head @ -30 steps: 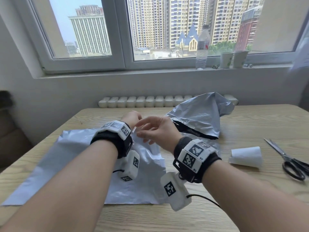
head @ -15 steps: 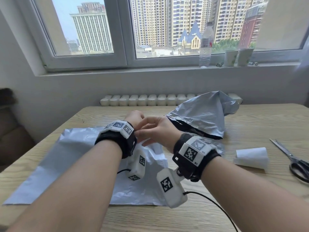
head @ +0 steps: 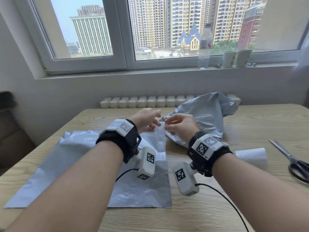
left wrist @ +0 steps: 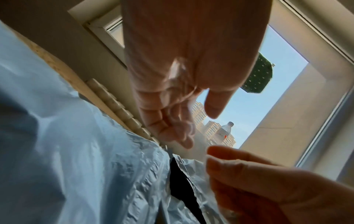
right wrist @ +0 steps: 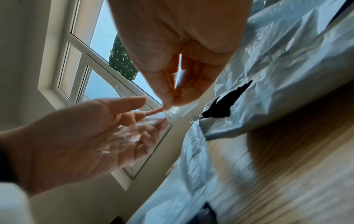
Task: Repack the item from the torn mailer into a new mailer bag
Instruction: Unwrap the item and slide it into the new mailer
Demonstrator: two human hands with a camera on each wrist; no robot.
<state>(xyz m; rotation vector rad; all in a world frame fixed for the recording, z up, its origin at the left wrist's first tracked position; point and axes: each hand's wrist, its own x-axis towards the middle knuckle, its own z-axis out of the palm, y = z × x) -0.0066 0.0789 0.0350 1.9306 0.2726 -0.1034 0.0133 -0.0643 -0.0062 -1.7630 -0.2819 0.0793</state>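
Observation:
The new grey mailer (head: 50,173) lies flat on the wooden table (head: 217,215), its right edge lifted as a pale strip (head: 160,136) up to my hands. My right hand (head: 167,127) pinches that strip's top end between thumb and forefinger (right wrist: 168,104). My left hand (head: 154,118) is beside it with fingers (left wrist: 184,136) straight, and clear film (right wrist: 130,136) lies across its palm. Behind the hands the crumpled torn mailer (head: 205,118) shows a black tear (left wrist: 180,181). A white rolled item (head: 250,156) lies to the right.
Scissors (head: 291,161) lie at the table's right edge. On the windowsill stand a water bottle (head: 204,46) and two cups (head: 235,58). A radiator (head: 142,102) runs behind the table's far edge. A cable (head: 230,205) trails from the right wrist camera.
Both hands have risen from the flat mailer and drawn slightly apart. The pale strip now stretches up between them, and my left hand's fingers have spread.

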